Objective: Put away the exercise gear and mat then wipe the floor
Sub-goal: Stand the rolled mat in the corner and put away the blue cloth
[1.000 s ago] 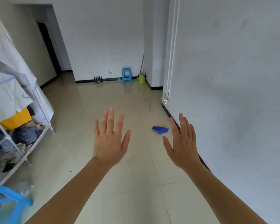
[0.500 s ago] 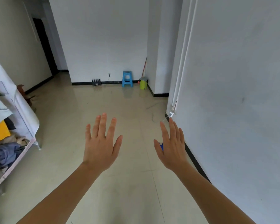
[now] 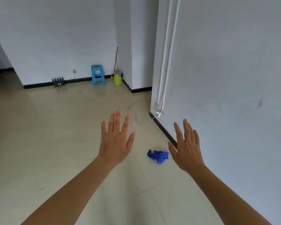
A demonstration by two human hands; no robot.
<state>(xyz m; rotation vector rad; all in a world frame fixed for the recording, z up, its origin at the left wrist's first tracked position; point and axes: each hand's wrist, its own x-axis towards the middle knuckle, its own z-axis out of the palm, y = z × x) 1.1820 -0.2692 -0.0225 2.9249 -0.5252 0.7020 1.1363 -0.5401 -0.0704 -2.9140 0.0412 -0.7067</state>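
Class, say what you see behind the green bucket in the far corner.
A thin red pole rises there, leaning against the wall. The bucket covers its lower end, so whether it stands behind or inside the bucket, and what tool it is, cannot be told.

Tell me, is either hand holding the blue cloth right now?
No, the blue cloth lies on the floor between two open hands.
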